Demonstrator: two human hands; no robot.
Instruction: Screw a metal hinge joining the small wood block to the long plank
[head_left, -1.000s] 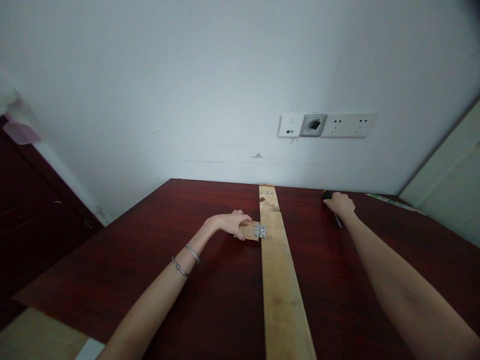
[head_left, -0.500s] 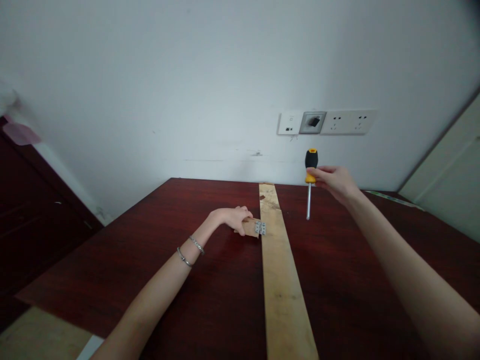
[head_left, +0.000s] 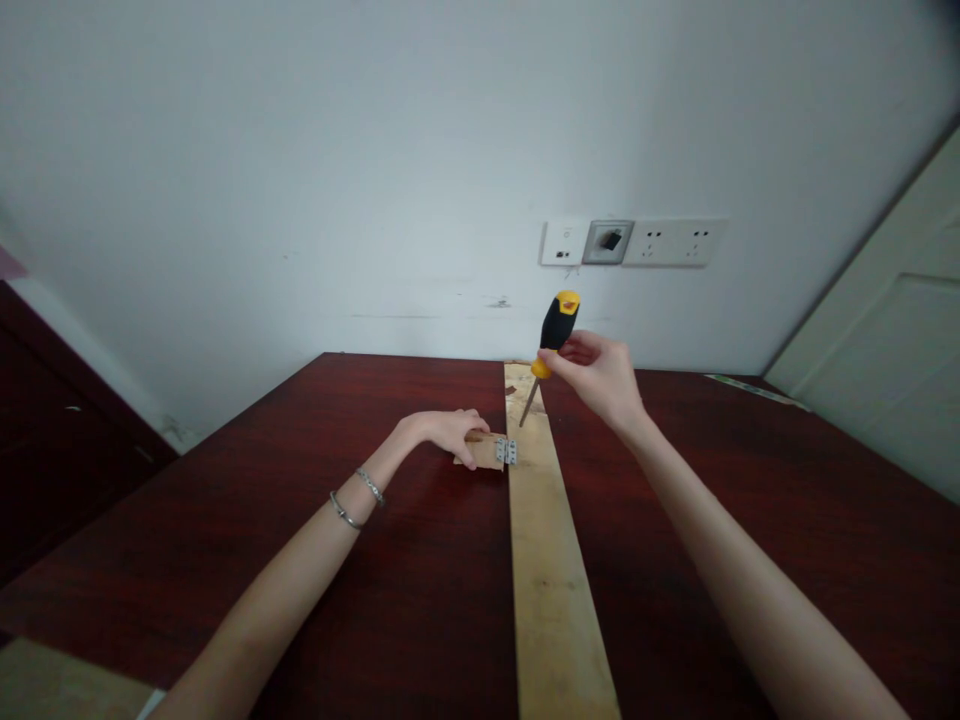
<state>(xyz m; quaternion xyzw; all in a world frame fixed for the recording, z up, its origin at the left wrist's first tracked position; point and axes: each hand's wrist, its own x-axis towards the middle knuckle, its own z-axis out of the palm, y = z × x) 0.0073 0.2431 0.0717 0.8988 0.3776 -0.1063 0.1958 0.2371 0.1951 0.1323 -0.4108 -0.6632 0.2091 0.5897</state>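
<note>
Gripping the short board (head_left: 484,458) with left hand (head_left: 448,432); pinching the screwdriver (head_left: 539,368) above the long board (head_left: 559,560) with right hand (head_left: 604,378); likely a light, stiff tool, best held round its handle (head_left: 559,322).

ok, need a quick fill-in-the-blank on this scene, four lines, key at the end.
1. The right grip holds a ____ by its black-and-yellow handle.
2. A two-leaf metal ____ lies across the small tan piece and the long board.
3. In the picture, the long board lies to the ____ of the left grip.
4. Both bracelets are on the person's ____ arm.

Missing words: screwdriver; hinge; right; left
</note>
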